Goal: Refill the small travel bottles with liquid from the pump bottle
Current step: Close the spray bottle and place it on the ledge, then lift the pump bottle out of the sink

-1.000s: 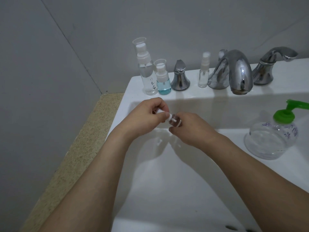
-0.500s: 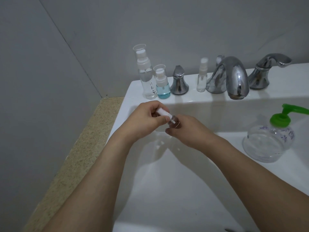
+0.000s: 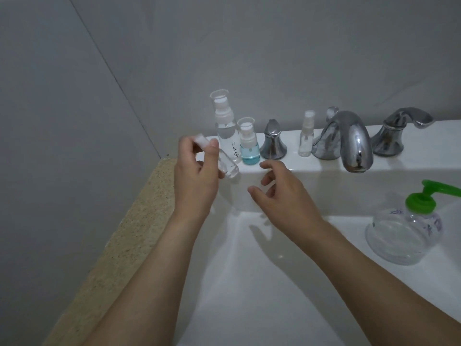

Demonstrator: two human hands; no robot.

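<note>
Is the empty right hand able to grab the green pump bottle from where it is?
Probably yes. The right hand is open and holds nothing, and the green pump bottle stands on the sink to its right with nothing between them.

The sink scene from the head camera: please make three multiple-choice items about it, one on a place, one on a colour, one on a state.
1. Where does the pump bottle stand?
A. On the right of the sink, below the tap
B. On the ledge behind the tap
C. On the floor

2. What colour is the liquid in the short bottle on the ledge?
A. Red
B. Blue
C. Yellow

3. What does the left hand do?
A. It lies flat in the sink
B. It presses the green pump
C. It holds a small clear bottle

Answers:
1 A, its green pump head shows at the right edge, lower than the spout.
2 B, its lower part shows blue, next to the tall clear bottle.
3 C, the fingers curl round the bottle, while the right hand is open with nothing in its grip.
</note>
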